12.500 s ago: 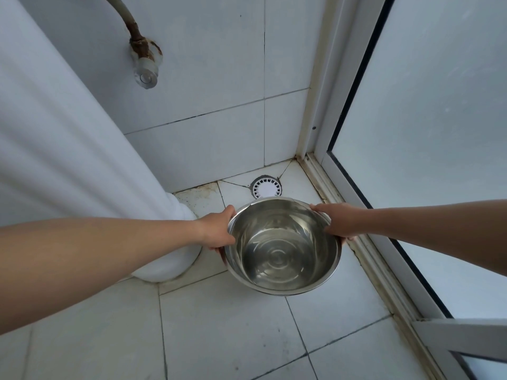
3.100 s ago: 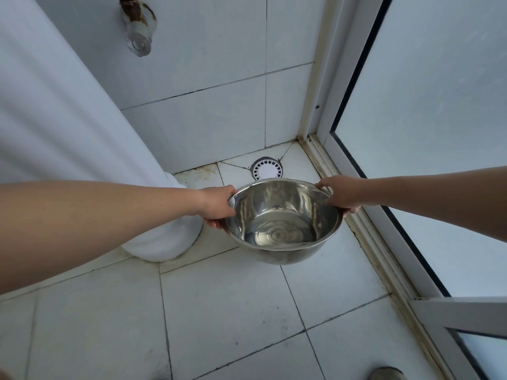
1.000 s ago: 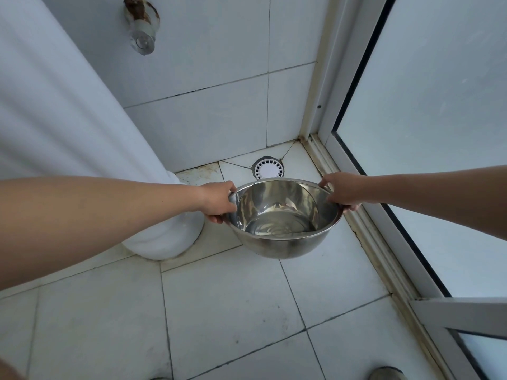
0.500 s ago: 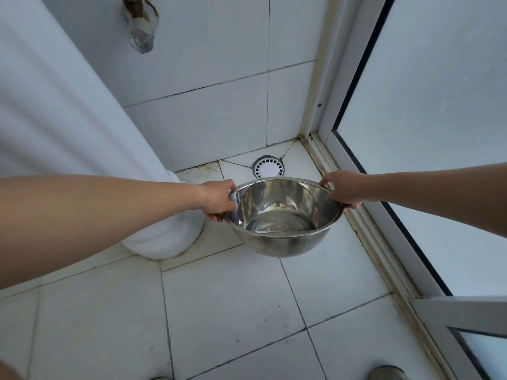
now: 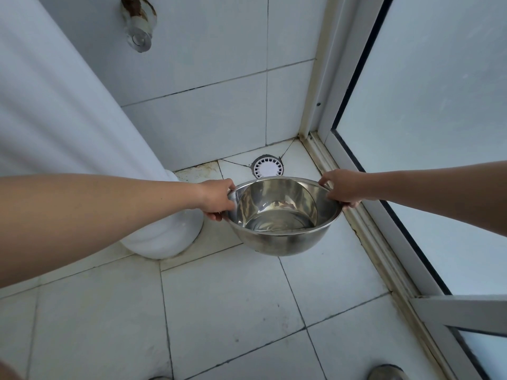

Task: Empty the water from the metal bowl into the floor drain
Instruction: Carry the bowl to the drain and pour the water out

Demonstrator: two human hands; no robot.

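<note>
Head view looks down on a round, shiny stainless-steel metal bowl (image 5: 284, 242), held in the air above the pale tiled floor (image 5: 233, 311). It hangs just on the near side of the round white slotted floor drain (image 5: 267, 167), and its far rim overlaps the drain's near edge. The drain sits in the far right corner of the floor, where the tiled wall meets the door track. The left hand (image 5: 218, 200) grips the bowl's left rim, thumb on top and fingers curled beneath. The right hand (image 5: 343, 189) is clamped on the right rim in the same way. A shallow pool of clear water (image 5: 279, 219) lies in the bowl's bottom. A white ceramic pedestal (image 5: 164, 231) stands on the floor beside the left hand. A frosted glass door (image 5: 428, 127) runs along the floor's right edge, and a rusty pipe fitting (image 5: 138, 28) juts from the far wall.
</note>
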